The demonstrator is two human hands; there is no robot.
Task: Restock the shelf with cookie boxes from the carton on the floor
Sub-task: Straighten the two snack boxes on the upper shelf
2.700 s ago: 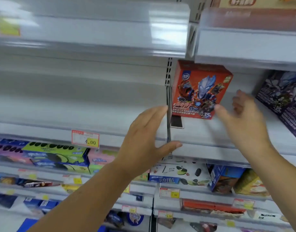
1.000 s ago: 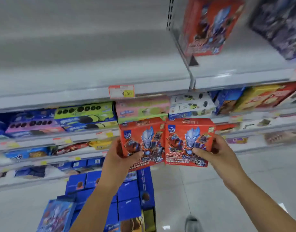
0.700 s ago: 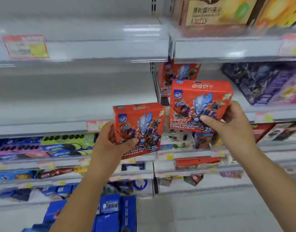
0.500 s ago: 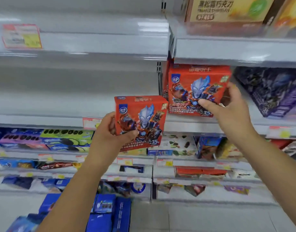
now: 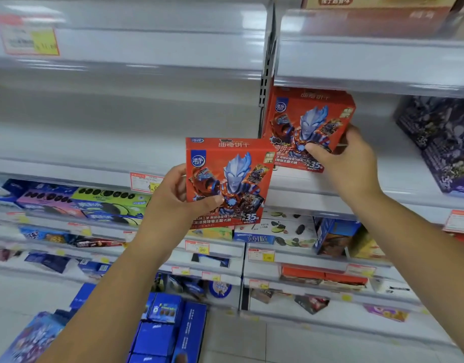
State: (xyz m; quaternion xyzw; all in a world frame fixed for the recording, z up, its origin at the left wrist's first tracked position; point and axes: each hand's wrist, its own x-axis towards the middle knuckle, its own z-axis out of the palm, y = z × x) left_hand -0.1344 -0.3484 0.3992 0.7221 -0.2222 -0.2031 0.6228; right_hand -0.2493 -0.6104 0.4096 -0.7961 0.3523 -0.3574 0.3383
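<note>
My left hand (image 5: 181,197) grips a red cookie box (image 5: 233,179) by its left edge, upright in the air in front of the shelf rail. My right hand (image 5: 348,163) holds a second red cookie box (image 5: 304,121) by its lower right corner, standing on the white shelf (image 5: 317,189) just right of the upright post (image 5: 265,82). Whether another red box stands behind it cannot be told. The carton on the floor is not in sight; blue boxes (image 5: 162,334) lie low at the bottom.
Dark purple boxes (image 5: 440,142) stand at the right end of the same shelf. The left bay (image 5: 121,142) at this level is bare. Lower shelves hold cookie packs (image 5: 94,203) and price tags. An upper shelf edge (image 5: 369,66) overhangs the right box closely.
Both hands came up from below with a red box each. The right box has moved onto the shelf beside the post; the left box has risen a little toward the shelf rail.
</note>
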